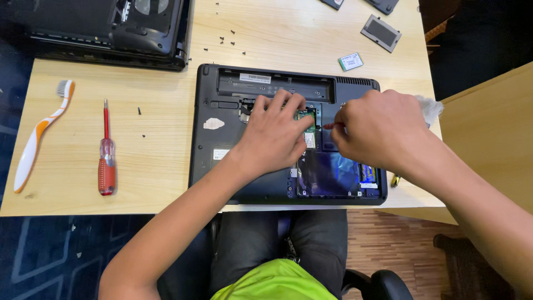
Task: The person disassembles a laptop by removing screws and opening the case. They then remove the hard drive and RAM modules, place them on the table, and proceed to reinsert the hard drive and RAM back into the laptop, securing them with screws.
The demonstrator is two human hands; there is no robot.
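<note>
Black plastic underside of an opened laptop (222,150) lying flat on a pale wooden table (161,89), covers off and compartments bare. Left hand (272,136) spread palm-down on the casing, fingers loose and grasping nothing, fingertips pressing beside a small green circuit card (308,123) seated in the middle bay. Right hand (383,130) clenched around a thin red-handled tool (330,126), only a short bit showing past the knuckles, tip next to the same card; the fist hiding the bay's right part. Below, a shiny blue-violet panel (330,172) exposed in the lower compartment. Left of the laptop, well apart: a red-handled screwdriver (106,150) lying lengthwise, and further left an orange-and-white toothbrush (39,136) near the table edge. Tiny dark screws (226,41) scattered above the laptop. Top left, a second dark laptop chassis (111,30) partly off frame. Top right, a grey cover plate (381,32) and a loose small green card (350,61). Under the table, dark trousers, a lime-green shirt hem, a blue patterned rug left, wood flooring right.
</note>
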